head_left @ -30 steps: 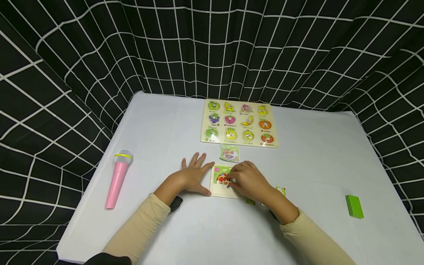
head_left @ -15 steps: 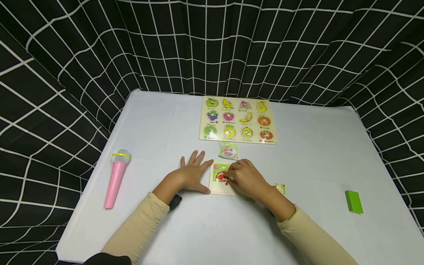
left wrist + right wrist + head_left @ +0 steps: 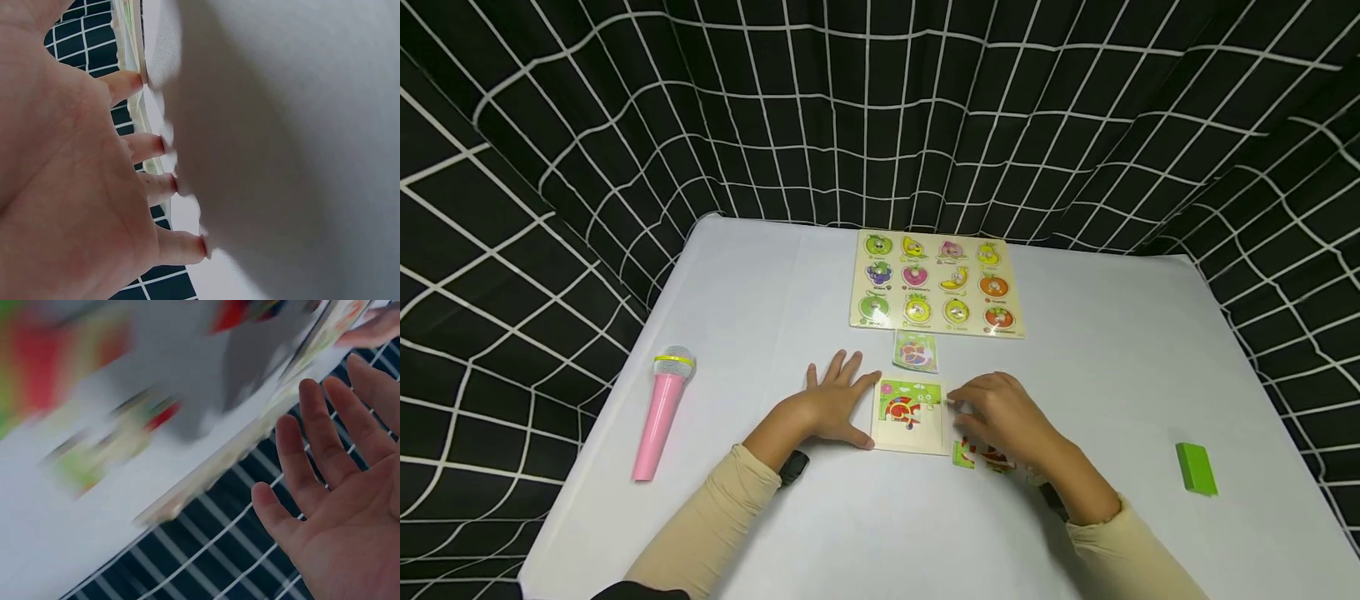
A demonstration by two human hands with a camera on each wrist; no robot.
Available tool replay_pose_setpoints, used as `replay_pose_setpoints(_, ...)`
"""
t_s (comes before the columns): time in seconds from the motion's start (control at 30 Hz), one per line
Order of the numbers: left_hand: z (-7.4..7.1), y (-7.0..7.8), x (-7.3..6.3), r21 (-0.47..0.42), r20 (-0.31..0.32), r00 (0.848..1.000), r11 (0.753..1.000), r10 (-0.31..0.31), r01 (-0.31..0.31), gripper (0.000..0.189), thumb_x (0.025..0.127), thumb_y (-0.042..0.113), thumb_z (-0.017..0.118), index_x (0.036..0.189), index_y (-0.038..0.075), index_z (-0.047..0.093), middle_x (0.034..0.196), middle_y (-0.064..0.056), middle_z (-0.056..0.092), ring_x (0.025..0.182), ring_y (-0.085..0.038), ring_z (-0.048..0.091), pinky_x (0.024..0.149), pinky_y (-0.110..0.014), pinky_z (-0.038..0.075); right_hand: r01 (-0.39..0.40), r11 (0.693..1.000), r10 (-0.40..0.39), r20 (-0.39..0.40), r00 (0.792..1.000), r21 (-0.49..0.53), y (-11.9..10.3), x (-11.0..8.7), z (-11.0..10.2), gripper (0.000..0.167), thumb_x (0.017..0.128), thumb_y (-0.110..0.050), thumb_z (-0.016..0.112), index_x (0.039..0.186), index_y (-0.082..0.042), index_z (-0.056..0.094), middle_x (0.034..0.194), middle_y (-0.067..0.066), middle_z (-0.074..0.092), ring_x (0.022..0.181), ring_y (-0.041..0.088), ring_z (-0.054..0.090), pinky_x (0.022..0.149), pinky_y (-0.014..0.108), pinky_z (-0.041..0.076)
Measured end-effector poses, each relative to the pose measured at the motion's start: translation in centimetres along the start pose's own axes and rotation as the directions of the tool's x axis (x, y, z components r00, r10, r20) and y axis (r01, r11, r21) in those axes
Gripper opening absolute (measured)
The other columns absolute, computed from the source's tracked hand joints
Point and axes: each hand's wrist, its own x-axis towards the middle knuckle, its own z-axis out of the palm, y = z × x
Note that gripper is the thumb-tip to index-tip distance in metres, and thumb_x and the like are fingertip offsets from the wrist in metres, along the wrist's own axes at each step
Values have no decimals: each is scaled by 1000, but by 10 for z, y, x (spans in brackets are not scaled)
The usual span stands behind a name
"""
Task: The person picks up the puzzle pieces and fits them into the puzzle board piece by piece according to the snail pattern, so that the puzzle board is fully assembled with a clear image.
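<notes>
A square, pale wooden puzzle tray point(image 3: 913, 438) lies flat on the white-covered table point(image 3: 820, 533), between the person's two hands. Joined cardboard-like pieces with a green and red cartoon picture point(image 3: 902, 407) fill its upper part; bare wood shows along the bottom and at the lower right. The left hand point(image 3: 835, 408) is spread wide, its fingers straight and gripping nothing, with thumb and forefinger against the tray's left edge. The right hand point(image 3: 1003, 417) is just beside the tray's right edge, apart from it; its fingers are slightly bent and parted, and the right wrist view shows nothing in them. Below that hand lie loose pieces, one green and red point(image 3: 964, 453) and one mainly dark red point(image 3: 997, 461), partly hidden; the right wrist view blurs them.

Beyond the tray is a small square printed picture card point(image 3: 915, 351), and just behind that a rectangular wooden board of coloured fruit shapes point(image 3: 974, 303). A pink toy microphone with a silver head point(image 3: 661, 417) lies far left, a bright green rectangular block point(image 3: 1197, 469) far right. A black curtain with a white grid point(image 3: 895, 108) hangs behind.
</notes>
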Motion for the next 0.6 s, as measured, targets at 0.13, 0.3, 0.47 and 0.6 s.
replay_pose_setpoints(0.13, -1, -1, 2, 8, 4, 1000, 1000, 2, -2, 108, 71, 58, 79, 156, 24, 22, 163, -15, -2, 148, -38, -11, 109, -72, 2, -84, 996, 83, -12, 996, -26, 20, -22, -4, 31, 77, -14, 81, 107, -8, 73, 106, 6, 72, 106, 29, 63, 100, 52, 40)
replay_pose_setpoints(0.3, -5, 0, 1, 4, 9, 1000, 1000, 12, -12, 106, 72, 57, 78, 156, 23, 22, 163, -16, -2, 148, -39, -10, 109, -73, 2, -172, 984, 172, 7, 985, -35, 34, -46, -8, 33, 76, -14, 82, 107, -9, 73, 109, 9, 71, 110, 33, 60, 101, 54, 36)
replay_pose_setpoints(0.47, -4, 1, -1, -3, 15, 1000, 1000, 20, -20, 106, 73, 56, 78, 156, 22, 22, 163, -17, -2, 148, -40, -11, 108, -74, 1, -216, 976, 216, 8, 976, -40, 41, -64, -11, 32, 74, -12, 83, 105, -10, 74, 108, 9, 71, 110, 35, 59, 100, 60, 34)
replay_pose_setpoints(0.6, -2, 2, 0, -11, 13, 999, 999, 31, -31, 106, 73, 55, 78, 156, 21, 23, 163, -18, -2, 148, -40, -11, 107, -74, 1, -252, 967, 253, 7, 968, -47, 47, -75, -13, 31, 72, -8, 83, 102, -11, 75, 106, 9, 71, 110, 36, 59, 100, 61, 34)
